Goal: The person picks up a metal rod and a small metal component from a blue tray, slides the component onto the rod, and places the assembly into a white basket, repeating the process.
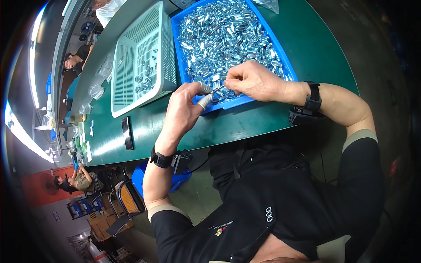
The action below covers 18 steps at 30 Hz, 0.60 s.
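Note:
Over the near edge of a blue tray heaped with small shiny metal pieces, my two hands meet. My left hand wears pale covers on the thumb and a fingertip. Those tips pinch a small metal piece, partly hidden by the fingers. Closed as well, my right hand grips a thin dark rod between thumb and forefinger. The rod's other end meets the piece in my left fingers; whether it goes inside cannot be made out.
Left of the tray stands a pale green slotted basket with some metal pieces in it. A black phone lies on the green table, plastic bags beyond. Other people sit further left. A chair stands behind.

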{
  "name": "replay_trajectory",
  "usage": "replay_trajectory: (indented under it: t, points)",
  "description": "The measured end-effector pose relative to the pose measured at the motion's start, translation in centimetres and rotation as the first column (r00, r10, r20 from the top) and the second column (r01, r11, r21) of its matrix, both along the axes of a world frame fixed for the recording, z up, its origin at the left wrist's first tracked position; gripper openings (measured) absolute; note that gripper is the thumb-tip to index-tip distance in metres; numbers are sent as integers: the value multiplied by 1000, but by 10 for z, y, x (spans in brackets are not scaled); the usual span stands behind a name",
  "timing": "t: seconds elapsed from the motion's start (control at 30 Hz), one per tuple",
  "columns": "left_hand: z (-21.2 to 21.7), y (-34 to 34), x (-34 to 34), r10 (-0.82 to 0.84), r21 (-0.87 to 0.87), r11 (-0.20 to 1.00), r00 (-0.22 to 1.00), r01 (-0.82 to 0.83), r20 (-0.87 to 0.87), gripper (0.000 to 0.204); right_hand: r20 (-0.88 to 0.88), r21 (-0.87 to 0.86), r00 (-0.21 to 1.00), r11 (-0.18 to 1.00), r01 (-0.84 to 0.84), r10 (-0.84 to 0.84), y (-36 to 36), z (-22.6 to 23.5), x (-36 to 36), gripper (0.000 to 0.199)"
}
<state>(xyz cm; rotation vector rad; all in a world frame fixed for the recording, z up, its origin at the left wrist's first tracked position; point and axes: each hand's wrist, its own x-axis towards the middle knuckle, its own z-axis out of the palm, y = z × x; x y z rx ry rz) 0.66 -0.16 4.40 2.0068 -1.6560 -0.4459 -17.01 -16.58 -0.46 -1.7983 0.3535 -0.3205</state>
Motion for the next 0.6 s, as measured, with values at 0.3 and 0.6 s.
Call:
replay_trajectory:
  t: [0.3,0.6]
  points:
    - [19,-16,-14,-172,-153,962,939,225,298,17,27,26,998,998,-57,56,1,6,-1,42]
    - [66,0,42,286,-362,931,721,-52,631,23,174,158,981,986,61,-89,-2,4,-5,40]
